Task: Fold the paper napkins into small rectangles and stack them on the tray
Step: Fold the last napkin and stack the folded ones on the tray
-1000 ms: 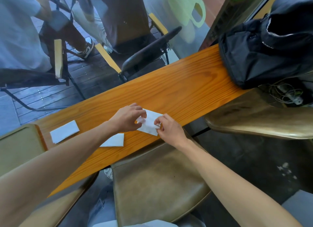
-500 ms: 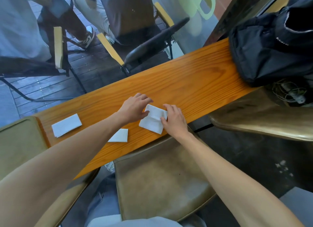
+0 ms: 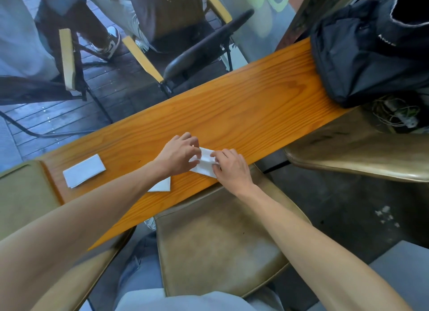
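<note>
White paper makes up the partly folded napkin (image 3: pixel 205 162) that lies on the long orange varnished wooden counter (image 3: pixel 243 111), close to the counter's near edge. Its long axis runs diagonally, from the upper right between the two hands down toward the lower left, roughly crosswise to the counter's length, and its lower corner points toward the person's body. The left hand (image 3: pixel 178 156) rests on the napkin's left side with thumb and fingers curled over the paper, pinching its edge. The right hand (image 3: pixel 231 167) presses on the napkin's right side, fingertips bent down onto the fold; both hands grip the same sheet and nearly touch each other across it.

Just below the left wrist, partly hidden by the forearm, a small white folded napkin (image 3: pixel 161 185) lies flat on the counter. Well to the left of the left hand sits a larger white folded rectangular napkin (image 3: pixel 84 170), its long axis following the counter's length. Far to the right of the right hand, a black fabric backpack (image 3: pixel 371 50) rests on the counter's end. Under the right forearm stands a worn olive-brown padded stool seat (image 3: pixel 220 241), and another similar seat (image 3: pixel 362 155) lies to the right of that hand.
</note>
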